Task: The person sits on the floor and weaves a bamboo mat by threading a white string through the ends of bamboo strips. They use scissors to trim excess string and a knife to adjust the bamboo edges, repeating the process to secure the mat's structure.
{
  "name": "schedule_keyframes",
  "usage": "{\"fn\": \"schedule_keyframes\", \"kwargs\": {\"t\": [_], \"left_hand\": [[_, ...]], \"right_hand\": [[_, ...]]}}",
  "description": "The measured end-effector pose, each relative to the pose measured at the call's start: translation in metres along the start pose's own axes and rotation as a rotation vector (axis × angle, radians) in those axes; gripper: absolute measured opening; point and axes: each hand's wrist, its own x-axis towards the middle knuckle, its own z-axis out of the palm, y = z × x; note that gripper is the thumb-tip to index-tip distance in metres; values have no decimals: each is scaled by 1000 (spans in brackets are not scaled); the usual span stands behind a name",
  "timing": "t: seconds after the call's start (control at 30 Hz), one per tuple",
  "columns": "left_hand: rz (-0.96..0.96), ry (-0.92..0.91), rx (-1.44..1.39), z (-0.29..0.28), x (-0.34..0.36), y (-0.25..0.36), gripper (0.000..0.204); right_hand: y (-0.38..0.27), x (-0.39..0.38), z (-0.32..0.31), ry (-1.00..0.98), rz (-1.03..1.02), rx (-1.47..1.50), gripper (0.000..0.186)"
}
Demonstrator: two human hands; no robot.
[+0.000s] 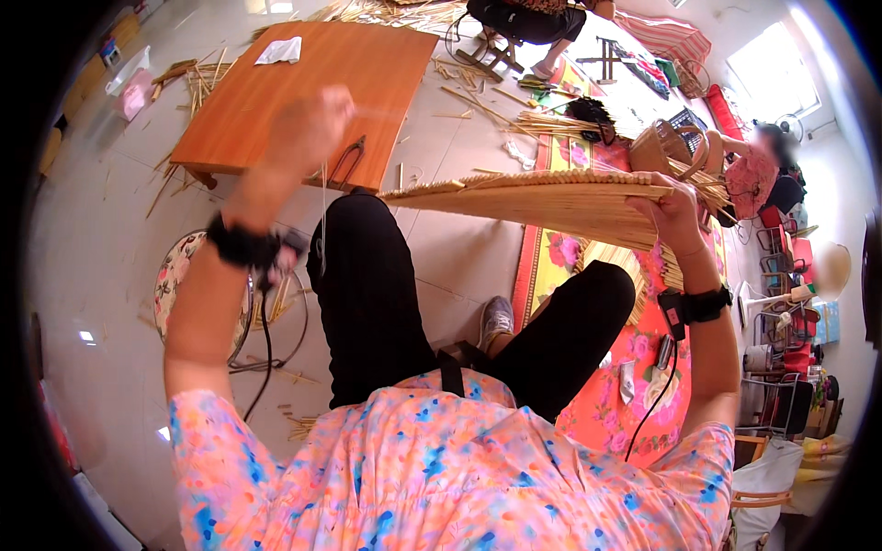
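Observation:
My right hand [675, 209] grips the right end of a long, flat bundle of pale straw stalks [560, 204], its upper edge bound in a braided ridge. The bundle lies level above my knees, narrowing to the left near my left knee. My left hand [317, 124] is raised over the wooden table and smeared by motion, its fingers drawn together. A thin whitish thread [323, 216] hangs below it, beside my left knee. On the table near that hand lies a dark U-shaped pair of snips [347, 162].
The low orange-brown table [276, 87] bears a white cloth [279, 50]. A round floral stool [179, 285] stands at left. Loose straw litters the tiled floor. A red floral mat [616, 404] spreads at right, with a wicker basket [650, 151] beyond. Other people sit at the back and far right.

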Motion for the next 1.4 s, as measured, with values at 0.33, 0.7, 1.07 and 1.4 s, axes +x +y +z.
{"fn": "schedule_keyframes", "kwargs": {"t": [0.33, 0.7, 1.07, 1.4], "left_hand": [[259, -473, 161, 26, 210, -22, 43], [462, -787, -921, 70, 120, 75, 36], [408, -689, -935, 24, 96, 76, 19], [455, -46, 233, 30, 230, 49, 47]], "right_hand": [[-24, 14, -13, -67, 11, -45, 29], [-25, 16, -23, -18, 102, 48, 23], [-32, 30, -14, -15, 102, 109, 19], [-67, 48, 6, 145, 240, 181, 21]]}}
